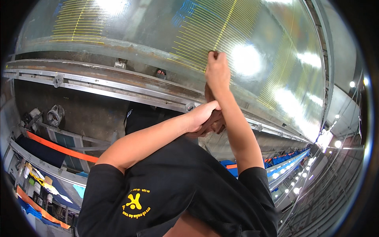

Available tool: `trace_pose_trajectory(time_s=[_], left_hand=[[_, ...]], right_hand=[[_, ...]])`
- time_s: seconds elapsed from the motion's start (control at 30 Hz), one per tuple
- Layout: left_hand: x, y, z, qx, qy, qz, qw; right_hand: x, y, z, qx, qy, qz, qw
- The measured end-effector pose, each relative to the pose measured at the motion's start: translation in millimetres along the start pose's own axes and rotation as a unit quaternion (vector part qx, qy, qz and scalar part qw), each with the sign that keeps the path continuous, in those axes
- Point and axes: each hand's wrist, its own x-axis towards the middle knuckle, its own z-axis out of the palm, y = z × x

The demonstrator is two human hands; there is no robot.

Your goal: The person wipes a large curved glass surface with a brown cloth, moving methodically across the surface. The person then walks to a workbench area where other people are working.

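Note:
My right hand (218, 75) reaches over a long glossy glass-like table (138, 27), its fingers curled together near the near end of a column of yellow lines (197, 43). A small dark spot shows at its fingertips; what they hold, if anything, is hidden. My left hand (203, 118) is closed close to my body, its thumb beside my right wrist and its fingers curled in shadow below. I cannot make out anything in it. The two arms cross in the view, the right one passing over the left thumb.
A metal rail (106, 89) with round fittings runs along the table's near edge. More yellow lines (79, 19) and blue marks (183, 14) lie on the table. Behind me, an orange strip (59, 146) borders another table bearing papers. Lamps reflect brightly on the surface.

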Motion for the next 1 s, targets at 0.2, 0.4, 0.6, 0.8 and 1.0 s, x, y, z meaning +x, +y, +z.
trace_pose_trajectory(time_s=[0.2, 0.4, 0.6, 0.8, 1.0], left_hand=[[-8, -15, 8, 0.11, 0.053, 0.001, 0.993], [-27, -5, 19, 0.1, 0.052, -0.024, 0.993], [-20, 12, 6, 0.098, 0.041, -0.039, 0.994], [-18, 2, 7, 0.135, 0.044, -0.049, 0.989], [-25, 0, 13, 0.127, 0.034, -0.09, 0.987]], right_hand=[[0, -1, -25, 0.053, -0.009, -0.075, 0.996], [-17, -5, -7, 0.025, -0.032, -0.073, 0.997], [5, -1, -4, -0.037, -0.016, -0.006, 0.999], [-4, 3, -10, 0.02, -0.017, -0.035, 0.999], [-37, -12, -12, 0.079, -0.077, -0.028, 0.994]])
